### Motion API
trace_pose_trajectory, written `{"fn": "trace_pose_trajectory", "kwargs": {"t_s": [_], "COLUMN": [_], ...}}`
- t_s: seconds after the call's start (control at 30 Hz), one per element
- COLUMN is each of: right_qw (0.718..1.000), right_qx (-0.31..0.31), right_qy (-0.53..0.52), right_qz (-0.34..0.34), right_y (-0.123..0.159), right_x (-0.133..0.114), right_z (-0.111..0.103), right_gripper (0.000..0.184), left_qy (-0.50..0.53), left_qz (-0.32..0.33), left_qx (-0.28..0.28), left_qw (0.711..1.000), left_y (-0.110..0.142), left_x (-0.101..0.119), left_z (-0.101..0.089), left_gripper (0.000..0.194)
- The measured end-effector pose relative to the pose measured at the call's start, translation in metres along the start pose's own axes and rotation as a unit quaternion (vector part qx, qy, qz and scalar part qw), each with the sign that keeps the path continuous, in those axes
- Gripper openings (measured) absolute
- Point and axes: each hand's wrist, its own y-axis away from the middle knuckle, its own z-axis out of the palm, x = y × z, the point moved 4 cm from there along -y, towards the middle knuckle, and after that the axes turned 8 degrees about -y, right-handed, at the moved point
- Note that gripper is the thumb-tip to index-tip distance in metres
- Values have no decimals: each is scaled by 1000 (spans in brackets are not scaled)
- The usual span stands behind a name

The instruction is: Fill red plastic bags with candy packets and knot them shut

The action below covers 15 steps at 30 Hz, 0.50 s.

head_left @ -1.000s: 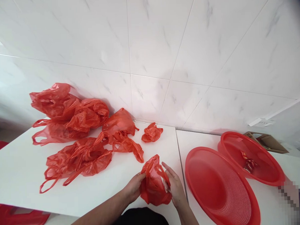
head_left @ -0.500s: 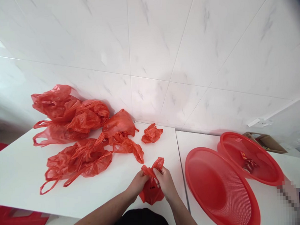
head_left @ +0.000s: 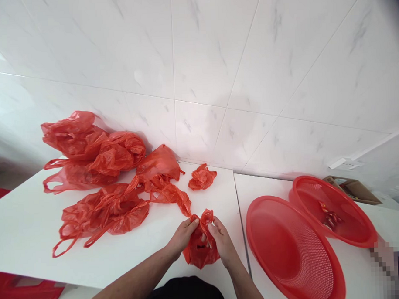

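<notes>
Close to my body, a small red plastic bag [head_left: 201, 253] hangs between my hands above the white table [head_left: 150, 251]. My left hand [head_left: 183, 238] pinches the left side of its gathered top. On the other side, my right hand [head_left: 221, 240] grips the right edge, some fingers reaching inside the opening and showing through the thin plastic. A dark printed mark is on the front of the bag. Just beyond lies a crumpled red bag [head_left: 202, 177]. Several more red plastic bags [head_left: 105, 211] are heaped to the left, some with looped handles.
Right of the table seam stands a red colander-like basket [head_left: 288, 246]. Behind it, a second red basket [head_left: 349, 218] holds a few small red packets [head_left: 331, 215]. A cardboard box [head_left: 361, 192] sits by the tiled wall [head_left: 203, 62]. A red stool [head_left: 28, 295] shows at lower left.
My hands have moved slightly apart, and the top of the bag is spread wider between them. The other bags and the baskets stay where they were.
</notes>
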Motion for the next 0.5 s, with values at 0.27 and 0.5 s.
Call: {"fn": "trace_pose_trajectory", "kwargs": {"t_s": [0.27,0.5], "right_qw": [999,991], "right_qx": [-3,75], "right_qy": [49,108], "right_qz": [-12,-4], "right_y": [-1,-5], "right_x": [0,9], "right_z": [-5,-9], "right_gripper": [29,29], "left_qy": [-25,-69], "left_qz": [-28,-16], "left_qx": [74,109], "left_qw": [997,992], "left_y": [-6,-6], "left_x": [-7,-2], "left_z": [-16,-21], "left_gripper": [34,22]}}
